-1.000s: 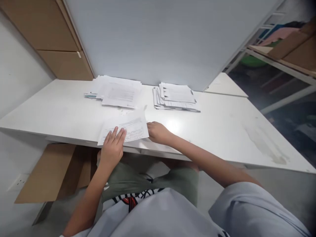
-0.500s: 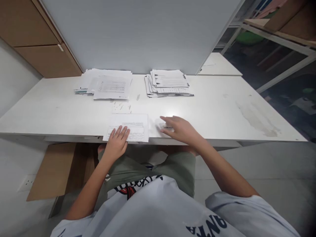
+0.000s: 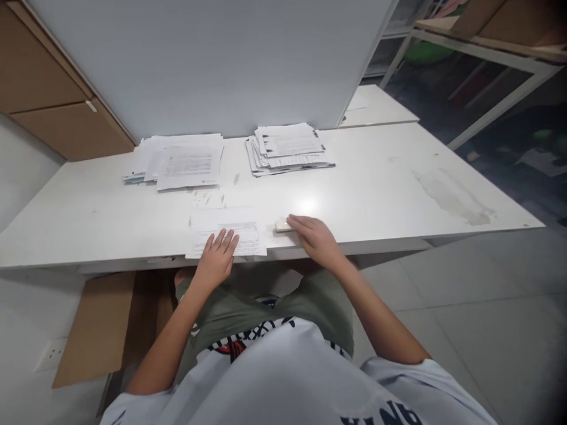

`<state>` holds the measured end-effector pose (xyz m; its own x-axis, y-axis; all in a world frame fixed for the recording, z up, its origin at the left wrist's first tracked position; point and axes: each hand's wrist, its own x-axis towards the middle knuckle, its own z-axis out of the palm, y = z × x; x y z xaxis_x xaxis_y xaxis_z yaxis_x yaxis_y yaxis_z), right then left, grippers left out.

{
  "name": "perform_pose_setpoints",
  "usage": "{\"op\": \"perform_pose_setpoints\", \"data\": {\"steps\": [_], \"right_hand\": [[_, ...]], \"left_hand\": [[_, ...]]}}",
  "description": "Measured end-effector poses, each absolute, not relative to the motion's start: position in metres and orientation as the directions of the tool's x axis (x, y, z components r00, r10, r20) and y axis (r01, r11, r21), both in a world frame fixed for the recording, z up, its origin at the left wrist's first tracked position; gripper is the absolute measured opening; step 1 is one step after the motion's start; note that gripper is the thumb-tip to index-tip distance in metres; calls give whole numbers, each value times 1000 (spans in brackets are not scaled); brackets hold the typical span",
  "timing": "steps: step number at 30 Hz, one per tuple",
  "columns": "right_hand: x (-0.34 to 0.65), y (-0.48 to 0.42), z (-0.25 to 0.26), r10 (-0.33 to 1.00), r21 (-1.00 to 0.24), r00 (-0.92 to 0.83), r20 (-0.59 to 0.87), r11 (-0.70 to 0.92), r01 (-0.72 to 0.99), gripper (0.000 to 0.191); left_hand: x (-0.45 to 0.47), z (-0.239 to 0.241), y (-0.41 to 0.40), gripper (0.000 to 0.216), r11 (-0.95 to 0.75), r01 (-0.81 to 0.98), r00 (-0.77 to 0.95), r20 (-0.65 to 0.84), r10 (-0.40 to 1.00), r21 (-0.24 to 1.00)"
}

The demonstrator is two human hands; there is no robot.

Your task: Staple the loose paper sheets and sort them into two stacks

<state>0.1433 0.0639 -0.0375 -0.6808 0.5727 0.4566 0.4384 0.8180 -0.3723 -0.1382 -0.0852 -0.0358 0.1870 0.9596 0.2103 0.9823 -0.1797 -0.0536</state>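
Observation:
My left hand (image 3: pixel 217 255) lies flat on a printed sheet of paper (image 3: pixel 250 237) at the front edge of the desk, its fingers spread. The sheet juts slightly over that edge. To the right of the paper, my right hand (image 3: pixel 316 239) is closed over a small pale object (image 3: pixel 282 226) shaped like a stapler. Only its end shows past the fingertips, pointing left toward the sheet; the rest is under the hand. It is low over the desk top or on it.
Two stacks of printed papers stand at the back of the white desk (image 3: pixel 376 177): a left stack (image 3: pixel 190 168) and a right stack (image 3: pixel 290 147). Behind them rises a grey panel (image 3: pixel 212 65). Cardboard boxes (image 3: pixel 62 133) are at the left, and an open carton (image 3: pixel 97 324) sits below.
The view has turned a little. My right hand has closed over the pale stapler-like object, which was blurred beneath spread fingers before. My left hand stays on the sheet.

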Motion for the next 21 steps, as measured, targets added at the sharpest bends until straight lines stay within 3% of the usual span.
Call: {"op": "perform_pose_setpoints", "data": {"steps": [8,16,21], "right_hand": [[130,59,-37,601,-449,-627,495,795,408,43],[130,61,-40,653,-632,-551,519,727,267,35],[130,62,-40,640,-644,-558,528,730,228,32]], "left_hand": [[-130,-53,-93,59,-198,980,192,340,920,-19],[-130,-48,-93,54,-211,977,210,329,921,-34],[-121,-49,-90,51,-224,974,226,341,912,-47]]}}
